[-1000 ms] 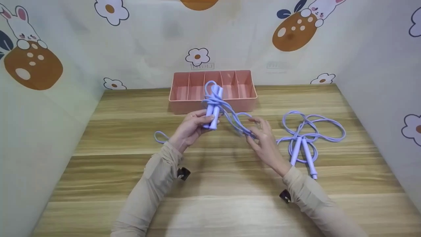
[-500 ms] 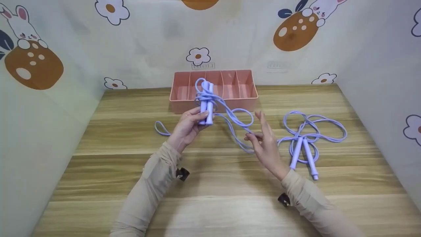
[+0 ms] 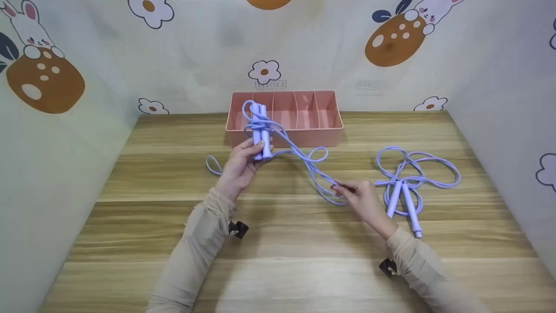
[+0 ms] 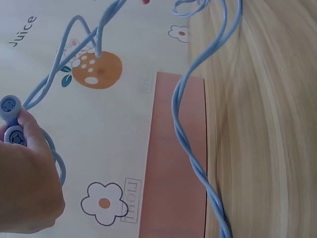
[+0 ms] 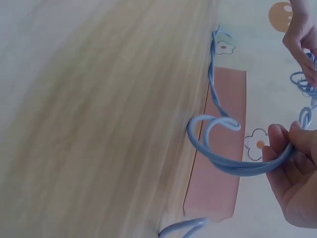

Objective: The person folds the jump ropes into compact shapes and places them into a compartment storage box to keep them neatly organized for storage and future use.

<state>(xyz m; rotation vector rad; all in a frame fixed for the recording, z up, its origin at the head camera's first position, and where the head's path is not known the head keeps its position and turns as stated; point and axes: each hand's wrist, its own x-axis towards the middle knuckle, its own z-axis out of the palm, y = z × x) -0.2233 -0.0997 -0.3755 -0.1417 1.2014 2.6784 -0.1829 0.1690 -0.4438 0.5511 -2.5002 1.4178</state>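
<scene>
Your left hand (image 3: 237, 171) grips two lilac jump-rope handles (image 3: 266, 144), raised near the pink divided box (image 3: 313, 138) at the surface's (image 3: 295, 269) far edge; your right hand (image 3: 365, 198) pinches the cord (image 3: 304, 158). A second rope (image 3: 395, 199) lies toward the right edge.

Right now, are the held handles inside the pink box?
Out: the left hand grips the handles; the left wrist view shows them apart from the pink box.
</scene>
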